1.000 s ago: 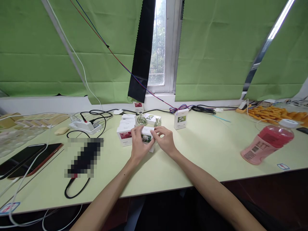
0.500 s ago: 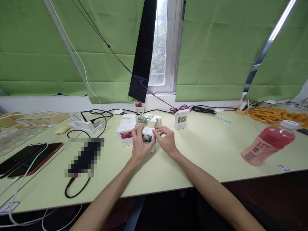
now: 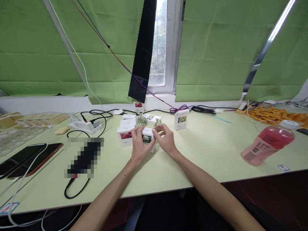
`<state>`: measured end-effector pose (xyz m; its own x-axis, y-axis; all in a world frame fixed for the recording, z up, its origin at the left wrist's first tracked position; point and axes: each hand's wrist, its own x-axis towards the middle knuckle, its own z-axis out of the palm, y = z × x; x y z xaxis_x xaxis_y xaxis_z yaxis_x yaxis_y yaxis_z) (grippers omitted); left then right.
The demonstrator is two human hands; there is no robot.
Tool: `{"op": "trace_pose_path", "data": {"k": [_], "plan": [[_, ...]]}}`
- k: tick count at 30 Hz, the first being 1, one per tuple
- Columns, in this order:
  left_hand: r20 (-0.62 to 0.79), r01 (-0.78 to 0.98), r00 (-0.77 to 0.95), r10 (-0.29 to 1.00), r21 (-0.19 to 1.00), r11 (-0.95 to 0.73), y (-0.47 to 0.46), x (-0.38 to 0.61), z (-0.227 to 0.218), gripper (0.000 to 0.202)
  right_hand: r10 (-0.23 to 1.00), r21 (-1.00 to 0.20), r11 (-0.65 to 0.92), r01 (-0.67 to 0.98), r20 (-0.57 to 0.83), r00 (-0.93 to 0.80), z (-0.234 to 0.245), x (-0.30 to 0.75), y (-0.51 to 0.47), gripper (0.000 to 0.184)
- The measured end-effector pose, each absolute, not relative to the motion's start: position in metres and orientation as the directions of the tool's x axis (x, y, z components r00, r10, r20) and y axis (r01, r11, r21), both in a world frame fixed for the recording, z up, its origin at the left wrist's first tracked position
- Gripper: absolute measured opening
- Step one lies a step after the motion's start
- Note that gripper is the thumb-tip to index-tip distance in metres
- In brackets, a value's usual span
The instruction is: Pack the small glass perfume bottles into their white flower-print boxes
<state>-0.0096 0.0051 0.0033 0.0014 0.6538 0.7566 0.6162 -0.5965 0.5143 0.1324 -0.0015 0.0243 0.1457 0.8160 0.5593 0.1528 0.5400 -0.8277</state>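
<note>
My left hand (image 3: 139, 144) wraps round a small white carton (image 3: 147, 137) with a white-flower picture on its front. Thumb and fingers of my right hand (image 3: 166, 139) pinch at the carton's upper right corner. Just left of it stand white cartons (image 3: 125, 135) in a row, the front one with a red-flower picture. Behind my hands are a clear glass bottle (image 3: 141, 120) and a second glass bottle (image 3: 158, 121), partly hidden by my fingers. Another white carton (image 3: 153, 118) lies behind them, and an upright flower carton (image 3: 181, 120) stands to the right.
A pink drink bottle (image 3: 267, 142) stands on the right of the table, before a heap of orange pieces (image 3: 267, 116). On the left lie phones (image 3: 36, 158), a white power strip (image 3: 86, 125) and tangled cables. A small red-flower carton (image 3: 139, 106) stands by the wall.
Almost nothing differs. The fingers of my right hand have shifted slightly at the carton's corner, while my left hand keeps its hold.
</note>
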Motion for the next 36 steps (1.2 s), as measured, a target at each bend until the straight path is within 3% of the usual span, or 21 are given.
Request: {"op": "trace_pose_path", "data": {"k": [36], "plan": [[0.748, 0.619, -0.012, 0.663, 0.526, -0.583, 0.0034, -0.0088, 0.0024, 0.056, 0.802, -0.811, 0.563, 0.160, 0.582, 0.133, 0.0229, 0.1332, -0.0004, 0.015]]}}
